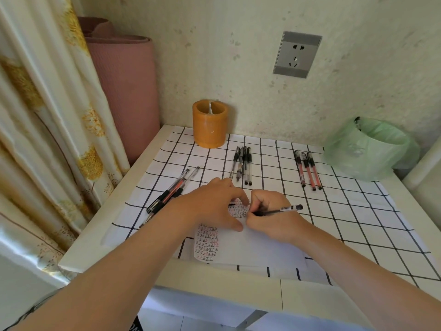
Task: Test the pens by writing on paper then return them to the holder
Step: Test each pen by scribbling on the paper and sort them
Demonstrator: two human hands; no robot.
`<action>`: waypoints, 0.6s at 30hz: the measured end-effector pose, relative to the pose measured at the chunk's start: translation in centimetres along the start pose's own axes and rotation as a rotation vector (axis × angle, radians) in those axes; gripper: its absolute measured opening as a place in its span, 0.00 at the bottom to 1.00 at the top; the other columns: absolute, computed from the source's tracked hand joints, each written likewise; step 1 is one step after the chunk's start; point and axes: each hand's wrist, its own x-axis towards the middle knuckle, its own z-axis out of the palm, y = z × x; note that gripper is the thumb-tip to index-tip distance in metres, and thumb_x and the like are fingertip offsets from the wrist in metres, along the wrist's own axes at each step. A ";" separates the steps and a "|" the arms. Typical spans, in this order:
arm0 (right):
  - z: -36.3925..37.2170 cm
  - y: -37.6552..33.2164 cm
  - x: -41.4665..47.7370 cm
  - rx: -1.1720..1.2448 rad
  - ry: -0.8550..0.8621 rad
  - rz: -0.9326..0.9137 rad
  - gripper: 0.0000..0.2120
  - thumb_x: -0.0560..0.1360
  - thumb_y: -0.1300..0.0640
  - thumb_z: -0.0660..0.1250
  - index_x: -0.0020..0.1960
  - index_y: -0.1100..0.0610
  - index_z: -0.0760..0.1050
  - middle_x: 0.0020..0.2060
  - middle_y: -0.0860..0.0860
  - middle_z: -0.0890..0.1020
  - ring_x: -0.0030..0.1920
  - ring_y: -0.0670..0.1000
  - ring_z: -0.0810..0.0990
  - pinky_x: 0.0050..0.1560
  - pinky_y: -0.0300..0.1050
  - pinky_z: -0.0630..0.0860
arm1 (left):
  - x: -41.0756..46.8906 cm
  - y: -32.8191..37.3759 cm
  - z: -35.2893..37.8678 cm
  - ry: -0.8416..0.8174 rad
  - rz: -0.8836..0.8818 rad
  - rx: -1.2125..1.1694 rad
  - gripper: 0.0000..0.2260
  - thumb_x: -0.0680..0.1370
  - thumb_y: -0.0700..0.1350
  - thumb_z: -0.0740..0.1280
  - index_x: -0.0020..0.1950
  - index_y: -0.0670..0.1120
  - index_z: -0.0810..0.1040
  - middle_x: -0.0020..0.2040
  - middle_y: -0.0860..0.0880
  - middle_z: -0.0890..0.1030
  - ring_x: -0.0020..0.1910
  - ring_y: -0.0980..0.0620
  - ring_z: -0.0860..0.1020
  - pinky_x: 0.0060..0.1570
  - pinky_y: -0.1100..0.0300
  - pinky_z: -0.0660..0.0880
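Pen (285, 209) in right hand (274, 225) (left hand (210, 204) presses paper (257, 249))

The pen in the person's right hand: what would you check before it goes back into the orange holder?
1. Grip of the right hand on the pen: ok, the fingers curl round it.
2. The pen writes: cannot tell, its tip is hidden behind the hands.
3. The paper is steadied by the left hand: ok, the hand rests on the sheet.
4. The orange holder stands upright with its mouth open: ok.
5. Way to the holder: ok, only the black pens lie flat in between.
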 end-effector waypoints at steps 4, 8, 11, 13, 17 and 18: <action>0.0 0.0 0.0 -0.006 0.017 -0.011 0.08 0.65 0.62 0.69 0.35 0.54 0.71 0.28 0.46 0.74 0.29 0.42 0.70 0.28 0.36 0.65 | -0.1 0.1 0.0 0.000 -0.001 0.004 0.27 0.68 0.61 0.75 0.65 0.62 0.72 0.55 0.56 0.68 0.59 0.55 0.64 0.52 0.56 0.67; -0.1 -0.3 -0.1 0.011 -0.008 -0.003 0.09 0.66 0.63 0.69 0.34 0.52 0.72 0.28 0.43 0.75 0.29 0.42 0.70 0.28 0.37 0.66 | 0.0 0.1 0.0 0.000 0.002 0.006 0.27 0.68 0.61 0.75 0.65 0.62 0.72 0.56 0.56 0.68 0.60 0.55 0.64 0.52 0.57 0.67; -0.1 -0.4 -0.1 0.013 -0.018 0.012 0.08 0.65 0.62 0.69 0.33 0.51 0.73 0.29 0.43 0.75 0.30 0.42 0.71 0.28 0.39 0.67 | 0.0 0.0 0.0 0.001 -0.001 0.002 0.27 0.68 0.61 0.75 0.65 0.63 0.72 0.55 0.56 0.68 0.59 0.55 0.64 0.50 0.57 0.66; -0.1 -0.5 -0.1 0.015 -0.017 0.008 0.08 0.65 0.61 0.69 0.33 0.50 0.73 0.29 0.43 0.76 0.30 0.42 0.72 0.28 0.39 0.68 | 0.1 0.0 0.1 0.004 0.000 -0.003 0.27 0.67 0.61 0.75 0.64 0.63 0.72 0.54 0.57 0.68 0.58 0.55 0.64 0.49 0.58 0.66; -0.1 -0.6 -0.2 0.029 -0.022 0.018 0.09 0.65 0.60 0.69 0.32 0.49 0.73 0.29 0.42 0.75 0.30 0.43 0.72 0.28 0.39 0.68 | 0.2 -0.1 0.1 0.002 -0.002 0.006 0.27 0.67 0.62 0.75 0.64 0.63 0.72 0.55 0.57 0.68 0.58 0.55 0.64 0.49 0.58 0.66; -0.1 -0.6 -0.2 0.028 -0.028 0.027 0.09 0.65 0.61 0.69 0.32 0.49 0.73 0.28 0.42 0.75 0.30 0.43 0.71 0.27 0.39 0.67 | 0.2 -0.1 0.1 0.003 -0.001 0.003 0.27 0.67 0.62 0.75 0.64 0.63 0.72 0.54 0.57 0.68 0.58 0.55 0.64 0.49 0.58 0.66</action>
